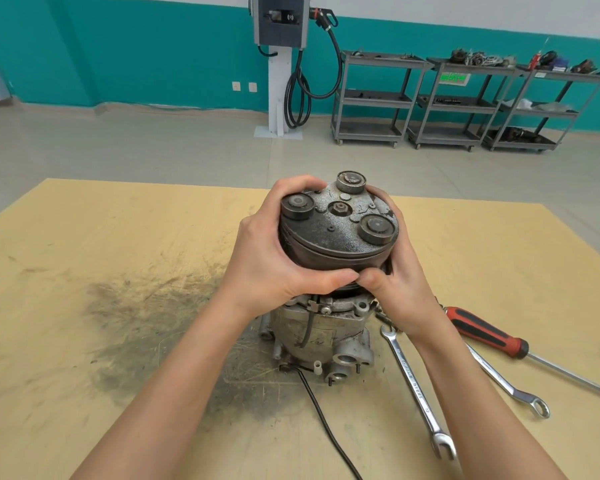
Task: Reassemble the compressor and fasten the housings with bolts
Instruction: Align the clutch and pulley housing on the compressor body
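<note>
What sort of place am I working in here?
Likely an auto repair or training workshop: metal tool carts holding parts line the wall, a charging-type unit with cable stands nearby, and wrenches lie beside the compressor.

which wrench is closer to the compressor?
The combination wrench with stamped lettering, lying right of the compressor; the other wrench lies farther right, beside the screwdriver.

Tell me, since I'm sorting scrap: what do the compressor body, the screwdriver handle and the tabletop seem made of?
Compressor body: likely cast aluminium, dull pale grey, rough surface. Screwdriver handle: probably plastic or rubber, red with black strips, slight sheen. Tabletop: looks like wood board, pale yellow, scratched, grease-stained.
</note>
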